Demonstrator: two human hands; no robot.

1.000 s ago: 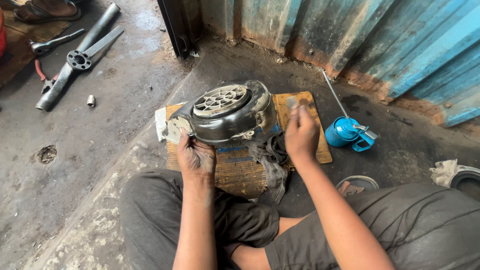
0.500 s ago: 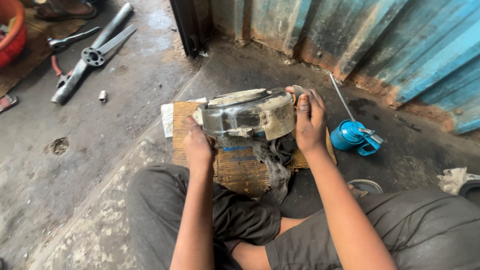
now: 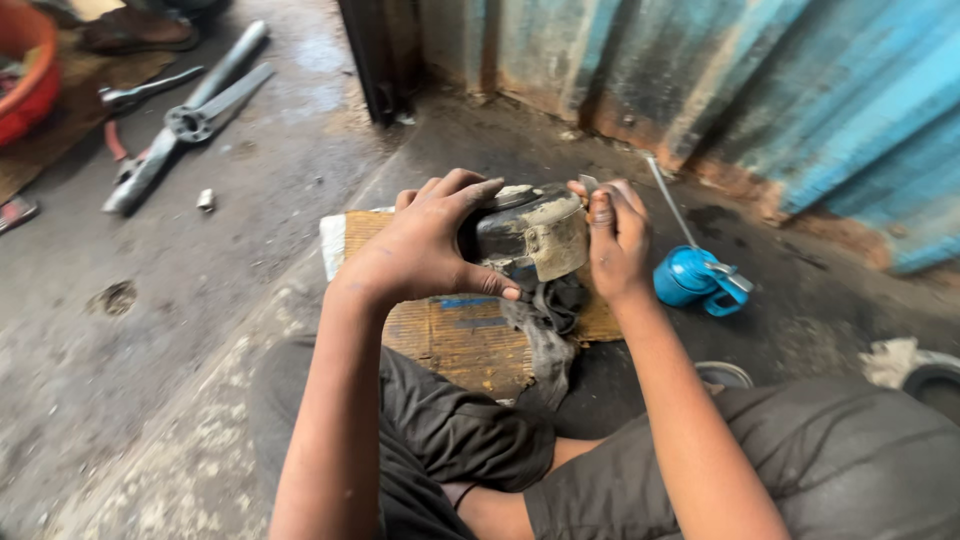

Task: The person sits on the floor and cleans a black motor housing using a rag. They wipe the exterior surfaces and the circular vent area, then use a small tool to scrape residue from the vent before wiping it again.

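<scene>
view: head, single camera | position: worn above a seated person | facing: steeply down and forward over knees to the concrete floor (image 3: 200,300) and blue corrugated wall (image 3: 800,110) | range: close, hands at arm's length | shared views: only one

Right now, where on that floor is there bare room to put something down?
Bare concrete lies between the cardboard mat and the long metal tools. It is crowded around the metal housing, gripped by left hand and right hand, beside the blue oil can.

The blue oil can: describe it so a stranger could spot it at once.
Start at the corrugated blue metal wall and drop to the dark floor below. Just beyond the person's right hand sits the blue oil can: the only bright blue item there, with a long thin spout.
</scene>
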